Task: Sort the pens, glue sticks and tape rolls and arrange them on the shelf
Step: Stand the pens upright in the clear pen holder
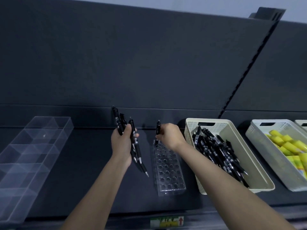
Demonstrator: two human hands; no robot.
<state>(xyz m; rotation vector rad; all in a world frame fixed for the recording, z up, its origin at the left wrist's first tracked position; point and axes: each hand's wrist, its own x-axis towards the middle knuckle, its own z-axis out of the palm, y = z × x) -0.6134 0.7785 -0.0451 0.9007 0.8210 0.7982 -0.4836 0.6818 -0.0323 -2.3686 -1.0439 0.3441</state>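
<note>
My left hand (pixel 121 143) grips a bundle of several black pens (pixel 135 143), tips pointing down toward me. My right hand (pixel 169 136) pinches a single black pen (pixel 157 130) upright, its tip at a far-left hole of a clear pen holder (pixel 168 168) with many round holes. The holder lies on the dark shelf (pixel 83 180) between my hands. A cream basket (pixel 232 130) to the right holds a pile of black pens (pixel 217 151). A white basket (pixel 259 138) further right holds yellow glue sticks (pixel 285 143).
A long clear divided tray (pixel 29 153) lies at the left of the shelf. The dark back panel rises behind everything. A third basket's corner (pixel 301 123) shows at the far right. A price label (pixel 167 221) sits on the shelf's front edge.
</note>
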